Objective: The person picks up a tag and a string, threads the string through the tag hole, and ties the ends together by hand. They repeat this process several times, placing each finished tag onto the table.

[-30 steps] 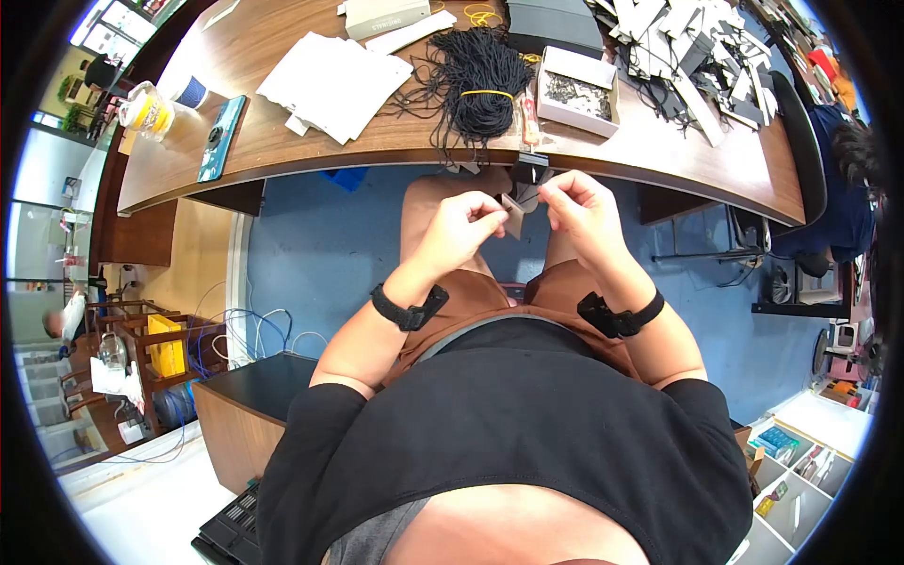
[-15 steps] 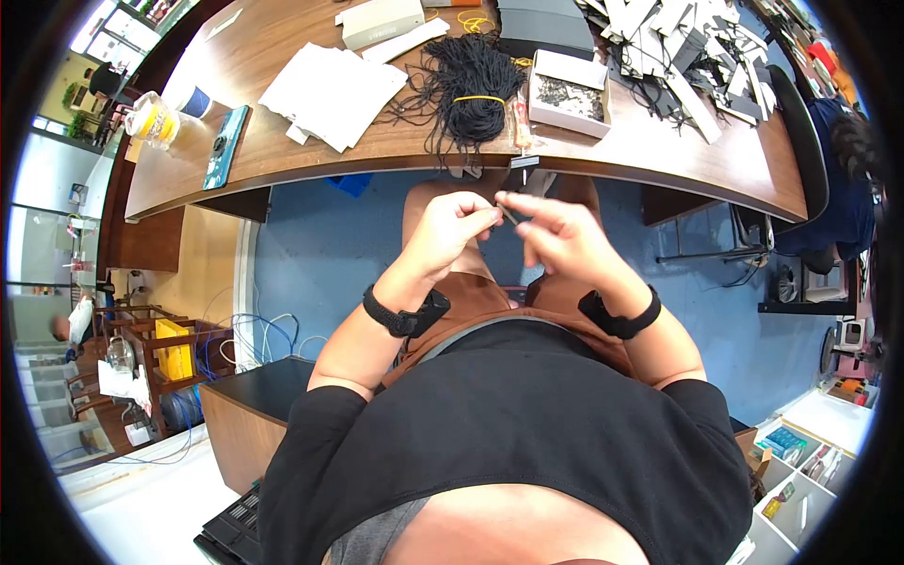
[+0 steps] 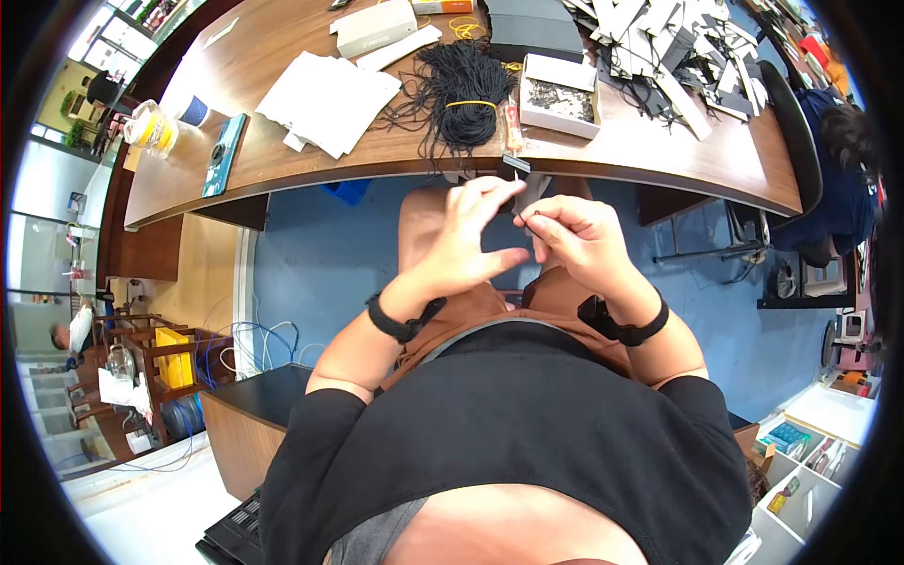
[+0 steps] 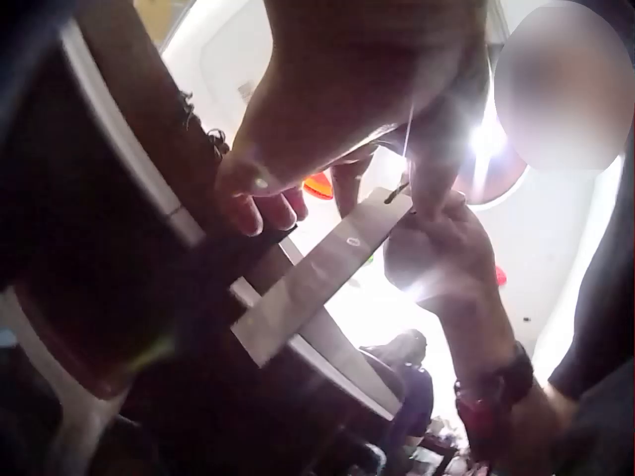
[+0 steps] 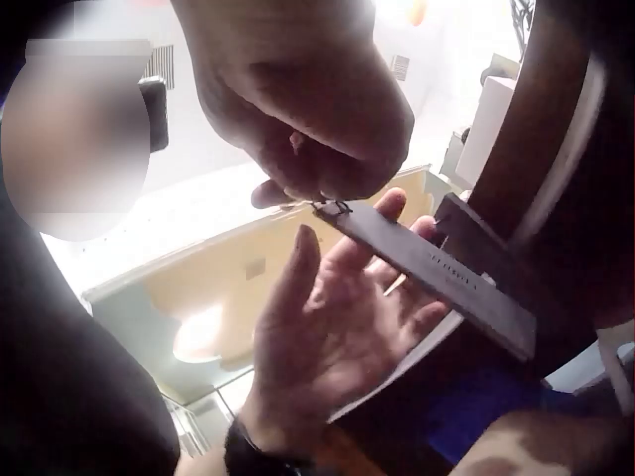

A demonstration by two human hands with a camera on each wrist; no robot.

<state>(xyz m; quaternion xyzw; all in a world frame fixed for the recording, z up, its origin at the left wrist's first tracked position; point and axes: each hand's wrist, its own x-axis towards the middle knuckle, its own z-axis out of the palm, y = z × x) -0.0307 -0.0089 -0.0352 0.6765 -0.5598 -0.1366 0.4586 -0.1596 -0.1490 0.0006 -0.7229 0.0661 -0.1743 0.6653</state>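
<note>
My right hand (image 3: 579, 231) pinches the dark cord (image 5: 342, 207) at one end of a long, narrow hang tag (image 5: 437, 273). The tag slants away from those fingertips, small print along its face, and its pale side (image 4: 317, 283) shows in the left wrist view. Beside the tag, my left hand (image 3: 466, 226) has its fingers and thumb spread, palm toward it in the right wrist view. In the head view the tag is hardly visible between the hands.
Ahead, the desk (image 3: 292, 174) bears a banded bundle of black cords (image 3: 466, 94), an open white box (image 3: 560, 99) of small dark pieces, white sheets (image 3: 325, 104) and a heap of corded tags (image 3: 678, 56). A small grey-topped piece (image 3: 515, 164) sits at the desk's front edge.
My left hand, which pinched the tag a second ago, has let go and spread its fingers. The right hand has moved in and now pinches the cord end.
</note>
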